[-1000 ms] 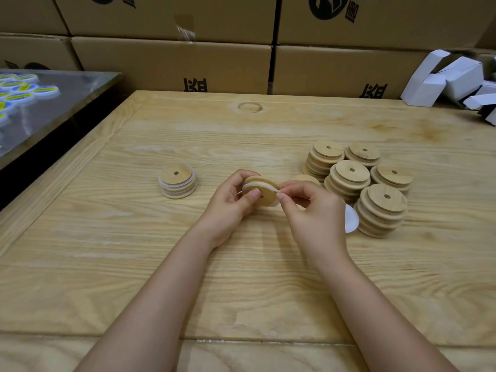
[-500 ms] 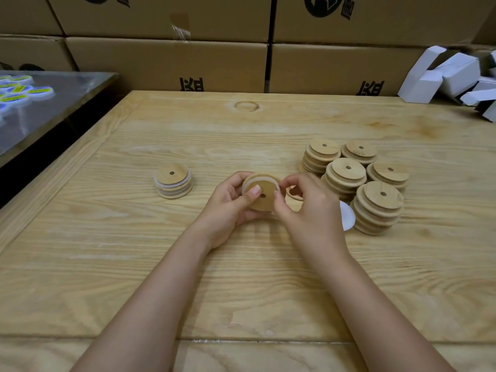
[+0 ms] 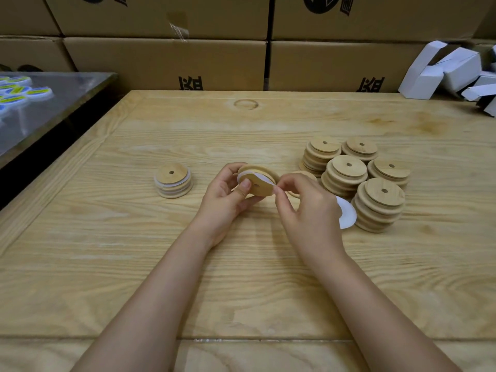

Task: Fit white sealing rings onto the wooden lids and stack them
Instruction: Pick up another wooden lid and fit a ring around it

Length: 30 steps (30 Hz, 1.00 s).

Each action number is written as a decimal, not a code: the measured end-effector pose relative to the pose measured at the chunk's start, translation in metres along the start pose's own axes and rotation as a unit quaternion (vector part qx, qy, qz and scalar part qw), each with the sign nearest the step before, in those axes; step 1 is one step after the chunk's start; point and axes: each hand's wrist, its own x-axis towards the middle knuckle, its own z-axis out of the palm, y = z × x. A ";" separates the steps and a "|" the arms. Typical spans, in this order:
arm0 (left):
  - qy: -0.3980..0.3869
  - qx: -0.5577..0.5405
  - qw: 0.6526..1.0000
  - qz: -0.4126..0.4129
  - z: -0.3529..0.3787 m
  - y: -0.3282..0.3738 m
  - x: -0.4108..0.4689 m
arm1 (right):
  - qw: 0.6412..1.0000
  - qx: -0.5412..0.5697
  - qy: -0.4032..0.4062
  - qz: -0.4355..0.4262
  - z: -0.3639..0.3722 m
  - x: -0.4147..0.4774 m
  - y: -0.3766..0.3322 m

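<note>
Cartons of brown cardboard wall off the far side, and below them the pale wooden surface fills most of the view. A dark metal table stands off its left edge, and a heap of white folded boxes lies at the far right.

On the right half of the surface is a cluster of bare lid stacks, five of them packed close together with no white showing between the layers. These look like the supply waiting for rings. Well apart, to the left, is a short finished stack with white bands at its edges, which is likely where completed pieces go. A flat white pile of spare rings shows from behind the right wrist, touching the nearest bare stack.

Both hands are raised just above the middle of the surface. The left hand grips one wooden lid tilted on edge, its thumb pressing the sealing ring against the lid's left side. The right hand pinches the ring's other side between thumb and forefinger at the lid's right rim.

The step in hand appears to be fitting. The ring sits partly round the stepped part of the lid and is not seated all the way round. The next move calls for drawing the loose side over the rim and pressing it down evenly. The left thumb must hold the seated side meanwhile, or it may spring off. The lid then goes onto the finished stack at left.
</note>
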 end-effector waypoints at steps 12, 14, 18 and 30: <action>-0.020 -0.025 0.999 -0.010 -0.007 0.002 0.001 | 0.988 0.118 -0.042 0.088 -0.001 0.005 -0.001; -0.028 -0.029 0.999 -0.017 -0.007 0.003 0.000 | 0.985 0.132 -0.046 0.103 -0.001 0.006 0.000; -0.032 -0.017 0.999 -0.034 -0.006 0.005 -0.002 | 0.976 0.163 -0.055 0.133 -0.002 0.008 0.003; -0.026 -0.024 0.990 -0.134 -0.003 0.015 -0.003 | 0.977 0.163 -0.054 0.123 -0.008 0.008 0.001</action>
